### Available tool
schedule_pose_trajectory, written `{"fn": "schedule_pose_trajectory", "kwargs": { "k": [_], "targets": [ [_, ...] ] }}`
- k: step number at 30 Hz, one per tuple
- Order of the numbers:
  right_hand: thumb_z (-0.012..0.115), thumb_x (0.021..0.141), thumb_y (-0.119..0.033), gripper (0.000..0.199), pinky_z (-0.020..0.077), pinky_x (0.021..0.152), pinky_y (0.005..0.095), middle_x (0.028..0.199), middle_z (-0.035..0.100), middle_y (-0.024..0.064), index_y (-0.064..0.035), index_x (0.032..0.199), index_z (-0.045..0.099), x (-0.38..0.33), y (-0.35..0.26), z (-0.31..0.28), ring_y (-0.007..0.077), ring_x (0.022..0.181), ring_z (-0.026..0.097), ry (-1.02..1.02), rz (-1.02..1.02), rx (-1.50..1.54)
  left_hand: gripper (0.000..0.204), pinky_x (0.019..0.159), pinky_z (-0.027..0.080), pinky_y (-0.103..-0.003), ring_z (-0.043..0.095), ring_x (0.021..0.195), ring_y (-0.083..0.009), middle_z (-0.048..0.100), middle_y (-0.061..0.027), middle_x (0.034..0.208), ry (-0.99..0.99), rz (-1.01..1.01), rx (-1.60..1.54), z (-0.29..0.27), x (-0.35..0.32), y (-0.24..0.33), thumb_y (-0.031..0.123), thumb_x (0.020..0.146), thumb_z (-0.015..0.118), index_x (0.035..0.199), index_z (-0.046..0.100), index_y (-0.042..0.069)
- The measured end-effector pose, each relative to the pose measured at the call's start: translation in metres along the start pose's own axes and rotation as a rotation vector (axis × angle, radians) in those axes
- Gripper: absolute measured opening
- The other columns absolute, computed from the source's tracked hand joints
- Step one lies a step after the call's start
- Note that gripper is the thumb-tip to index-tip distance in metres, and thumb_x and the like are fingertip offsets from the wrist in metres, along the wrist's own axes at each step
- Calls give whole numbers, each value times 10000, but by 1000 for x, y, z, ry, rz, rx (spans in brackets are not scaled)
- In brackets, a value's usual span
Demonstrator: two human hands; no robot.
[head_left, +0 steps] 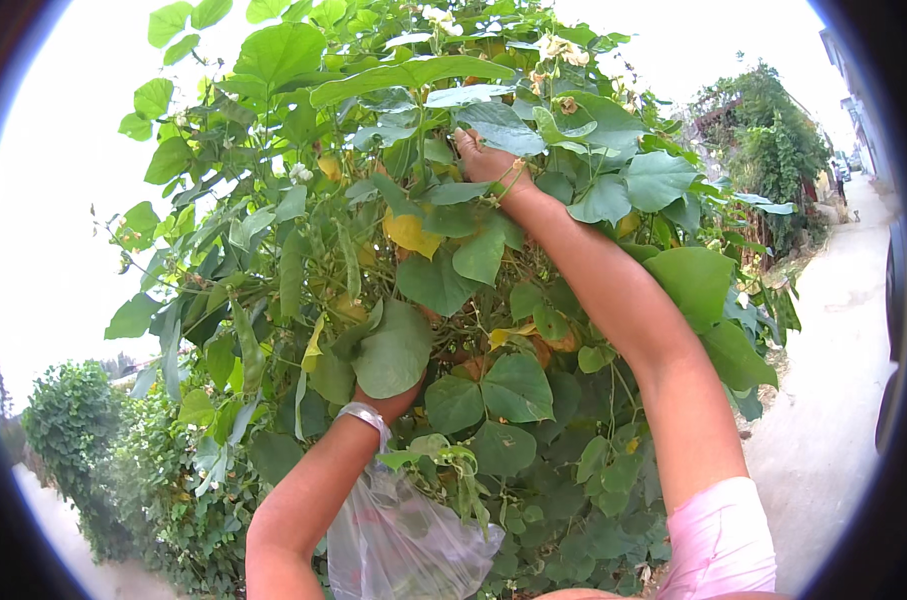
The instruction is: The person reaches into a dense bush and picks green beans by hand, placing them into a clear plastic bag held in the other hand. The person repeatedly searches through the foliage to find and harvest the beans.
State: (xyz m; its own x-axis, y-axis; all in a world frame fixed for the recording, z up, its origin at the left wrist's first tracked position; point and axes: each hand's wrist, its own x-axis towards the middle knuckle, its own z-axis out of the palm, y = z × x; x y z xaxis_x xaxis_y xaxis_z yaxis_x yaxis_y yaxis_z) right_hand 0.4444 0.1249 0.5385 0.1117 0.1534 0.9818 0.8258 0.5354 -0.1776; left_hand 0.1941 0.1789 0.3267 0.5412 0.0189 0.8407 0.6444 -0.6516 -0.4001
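A dense climbing bean plant (518, 388) with broad green leaves and some yellowing ones fills the middle. My right hand (483, 163) reaches up among its upper leaves; the thumb shows, but leaves cover the other fingers. Lower down, my left hand (401, 400) goes in behind a large leaf (393, 350), which hides its fingers. A translucent plastic bag (403, 535) hangs by its handle from my left wrist, with something greenish inside. Flat green bean pods (247, 345) hang left of my hands, and another pod (348, 258) hangs nearer the middle.
White flowers (563, 50) top the plant. More leafy bushes (73, 440) grow at the far left beside a pale path (58, 510). On the right a concrete lane (823, 370) runs back past a tall green shrub (763, 150) and buildings.
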Motion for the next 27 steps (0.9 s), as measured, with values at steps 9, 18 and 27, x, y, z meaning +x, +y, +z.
{"fn": "schedule_pose_trajectory", "kwargs": {
  "k": [9, 18, 27],
  "targets": [
    [490, 807, -134, 203, 451, 767, 434, 925, 624, 178, -10, 936, 584, -10, -8, -2, 351, 843, 577, 11, -160, 104, 252, 801, 451, -412, 582, 912, -310, 624, -121, 982, 23, 25, 54, -3, 1, 2, 237, 852, 536, 1035, 593, 73],
    [490, 837, -218, 242, 450, 772, 428, 954, 611, 156, -43, 973, 586, 9, 14, 28, 345, 867, 565, 133, -468, 136, 259, 805, 445, -417, 575, 916, -317, 615, -134, 987, -5, -3, 3, -6, 6, 9, 230, 855, 528, 1050, 581, 68],
    [522, 857, -277, 268, 445, 776, 377, 892, 630, 103, -57, 985, 609, 6, 23, 28, 250, 839, 580, 109, -289, 132, 262, 814, 440, -423, 567, 926, -330, 609, -144, 1004, -27, -6, 25, -9, 8, 10, 229, 867, 515, 1056, 577, 58]
  ]
}}
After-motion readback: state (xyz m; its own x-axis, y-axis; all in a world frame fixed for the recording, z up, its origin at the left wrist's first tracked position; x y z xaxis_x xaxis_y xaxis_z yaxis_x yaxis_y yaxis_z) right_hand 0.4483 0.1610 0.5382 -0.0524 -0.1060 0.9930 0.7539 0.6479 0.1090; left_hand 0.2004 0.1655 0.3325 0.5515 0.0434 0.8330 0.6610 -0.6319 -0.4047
